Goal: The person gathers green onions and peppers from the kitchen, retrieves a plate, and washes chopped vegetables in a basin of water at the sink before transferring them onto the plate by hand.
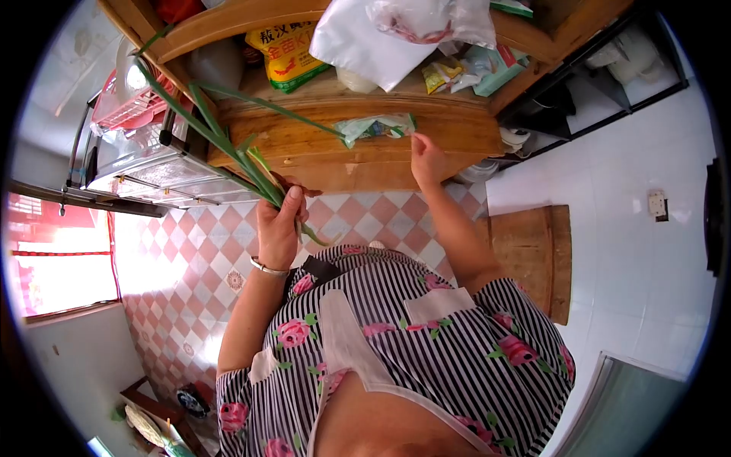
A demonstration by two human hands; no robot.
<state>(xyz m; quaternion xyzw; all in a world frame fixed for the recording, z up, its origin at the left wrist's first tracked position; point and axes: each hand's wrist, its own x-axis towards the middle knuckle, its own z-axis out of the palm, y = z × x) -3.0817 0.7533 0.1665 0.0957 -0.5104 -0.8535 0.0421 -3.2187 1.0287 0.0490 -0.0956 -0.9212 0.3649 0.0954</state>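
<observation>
My left hand (279, 232) is closed around a small bunch of scallions (228, 145), whose long green leaves point up and to the left. Something thin and reddish-brown (298, 185) sticks out by the fingers; I cannot make out what it is. One leaf reaches right, as far as a clear plastic packet with green print (375, 128) on the wooden cabinet's ledge (449, 126). At the packet's right end, my right hand (428, 161) has its fingers closed on the corner. What the packet holds is unclear.
Above the ledge, a cabinet shelf holds a yellow bag (285, 57), a white plastic bag (373, 42) and small packets (445, 75). A rack with a red basket (126, 103) stands left. A wooden board (533, 259) leans at the right wall.
</observation>
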